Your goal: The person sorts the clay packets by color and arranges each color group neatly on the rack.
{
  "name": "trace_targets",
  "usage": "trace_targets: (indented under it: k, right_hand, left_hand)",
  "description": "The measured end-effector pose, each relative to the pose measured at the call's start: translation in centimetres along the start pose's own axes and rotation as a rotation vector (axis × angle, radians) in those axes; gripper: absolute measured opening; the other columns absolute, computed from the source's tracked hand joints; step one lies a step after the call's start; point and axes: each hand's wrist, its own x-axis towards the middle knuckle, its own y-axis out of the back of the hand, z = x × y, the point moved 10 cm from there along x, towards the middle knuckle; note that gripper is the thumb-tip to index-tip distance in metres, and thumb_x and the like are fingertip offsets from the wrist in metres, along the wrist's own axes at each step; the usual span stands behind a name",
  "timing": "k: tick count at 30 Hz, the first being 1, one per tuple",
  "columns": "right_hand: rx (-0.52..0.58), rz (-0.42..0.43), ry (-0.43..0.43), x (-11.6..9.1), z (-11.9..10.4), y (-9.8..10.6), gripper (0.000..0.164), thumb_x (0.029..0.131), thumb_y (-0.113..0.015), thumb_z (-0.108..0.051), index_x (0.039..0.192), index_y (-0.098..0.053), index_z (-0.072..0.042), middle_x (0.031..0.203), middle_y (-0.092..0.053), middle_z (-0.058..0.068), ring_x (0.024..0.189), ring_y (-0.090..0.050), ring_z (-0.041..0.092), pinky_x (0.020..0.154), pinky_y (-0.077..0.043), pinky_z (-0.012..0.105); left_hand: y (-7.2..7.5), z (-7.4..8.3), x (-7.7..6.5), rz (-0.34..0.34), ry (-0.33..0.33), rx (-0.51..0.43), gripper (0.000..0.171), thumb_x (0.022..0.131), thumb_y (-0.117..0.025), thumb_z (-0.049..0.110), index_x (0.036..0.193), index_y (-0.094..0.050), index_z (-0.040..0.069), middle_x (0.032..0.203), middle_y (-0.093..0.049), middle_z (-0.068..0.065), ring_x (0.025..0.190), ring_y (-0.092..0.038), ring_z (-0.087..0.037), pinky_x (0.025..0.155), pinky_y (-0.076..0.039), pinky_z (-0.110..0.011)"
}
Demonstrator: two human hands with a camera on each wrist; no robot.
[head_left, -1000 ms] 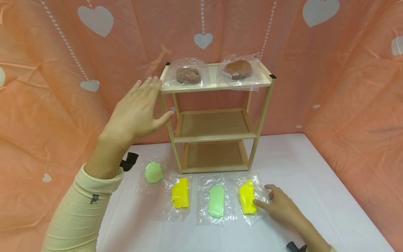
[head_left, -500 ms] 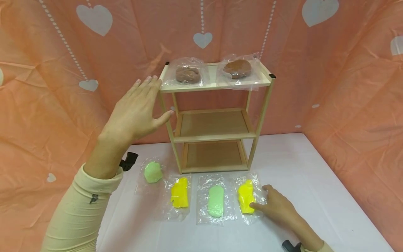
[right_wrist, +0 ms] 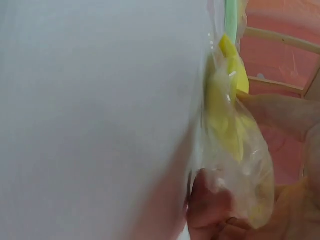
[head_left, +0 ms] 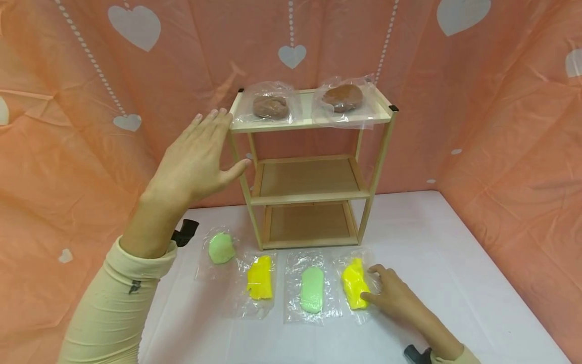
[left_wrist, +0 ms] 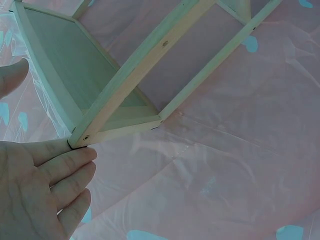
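Observation:
My left hand (head_left: 193, 159) is raised with straight fingers, and its fingertips touch the top left corner of a small three-tier wooden shelf (head_left: 309, 198). The left wrist view shows those fingers (left_wrist: 70, 175) against the corner post's end. On the table my right hand (head_left: 394, 293) holds the rightmost clear bag of yellow clay (head_left: 354, 284). Its thumb lies on the clay; in the right wrist view the curled fingers (right_wrist: 207, 200) are at the bag's edge, partly behind the plastic. The bag (right_wrist: 250, 165) bulges up between thumb and fingers.
On the top tier lie two bagged brown lumps (head_left: 270, 107). Left of my right hand are a bagged green piece (head_left: 312, 289), a bagged yellow piece (head_left: 259, 278) and a bagged round green piece (head_left: 222, 248). A pink heart-print cloth (head_left: 454, 101) hangs behind the white table (head_left: 454, 253).
My right hand has shifted slightly left, its fingers drawing in at the right edge of the yellow clay's bag. The left hand stays at the shelf corner.

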Motion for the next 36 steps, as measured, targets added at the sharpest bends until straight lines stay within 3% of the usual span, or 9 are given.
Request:
trace_targets:
  k: [3,10,16,21,31,36]
  right_hand:
    - [0.017,0.001,0.024,0.0,-0.4,0.0,0.068,0.086,-0.089,-0.027,0.142,-0.056,-0.008,0.126,-0.066,0.022,0.110,-0.068,0.039,0.089,-0.060,0.064]
    - [0.056,-0.017,0.027,-0.1,-0.9,-0.3,0.063,0.088,-0.086,-0.020,0.142,-0.053,-0.015,0.137,-0.064,0.033,0.117,-0.067,0.048,0.090,-0.058,0.071]
    - [0.070,-0.002,0.042,-0.1,-1.0,-0.1,0.065,0.089,-0.085,-0.019,0.144,-0.049,-0.014,0.138,-0.061,0.038,0.117,-0.066,0.054,0.087,-0.060,0.069]
    - [0.117,0.043,0.086,-0.2,-1.5,0.8,0.065,0.091,-0.084,-0.014,0.145,-0.048,-0.012,0.137,-0.060,0.039,0.119,-0.064,0.058,0.092,-0.057,0.075]
    - [0.266,0.121,0.225,-0.8,-2.8,2.8,0.059,0.094,-0.083,-0.017,0.148,-0.057,-0.016,0.148,-0.060,0.028,0.131,-0.058,0.056,0.101,-0.053,0.075]
    - [0.404,0.077,0.217,-1.1,-3.1,3.5,0.064,0.094,-0.085,-0.026,0.151,-0.056,-0.019,0.160,-0.050,0.022,0.146,-0.044,0.054,0.108,-0.041,0.083]
  left_hand:
    - [0.0,0.0,0.0,0.002,0.000,0.001,0.095,0.105,-0.059,0.052,0.168,-0.018,-0.007,0.174,-0.024,-0.027,0.164,-0.019,-0.040,0.137,-0.004,-0.044]
    - [0.1,0.0,0.0,0.003,0.002,-0.006,0.095,0.105,-0.059,0.052,0.168,-0.018,-0.006,0.174,-0.024,-0.026,0.164,-0.019,-0.039,0.137,-0.005,-0.043]
    - [0.0,0.0,0.0,0.003,-0.001,-0.008,0.095,0.105,-0.059,0.052,0.169,-0.018,-0.006,0.174,-0.024,-0.026,0.164,-0.019,-0.040,0.137,-0.005,-0.044]
    - [0.0,0.0,-0.1,-0.001,0.000,-0.006,0.095,0.105,-0.058,0.052,0.168,-0.018,-0.006,0.174,-0.024,-0.026,0.164,-0.019,-0.039,0.137,-0.004,-0.044]
    - [0.1,0.0,0.0,-0.007,0.005,-0.005,0.095,0.105,-0.059,0.052,0.168,-0.018,-0.006,0.175,-0.023,-0.026,0.164,-0.018,-0.039,0.137,-0.005,-0.044]
    - [0.1,0.0,0.0,-0.008,0.006,-0.011,0.095,0.105,-0.059,0.052,0.168,-0.018,-0.006,0.174,-0.023,-0.026,0.164,-0.018,-0.040,0.137,-0.005,-0.044]
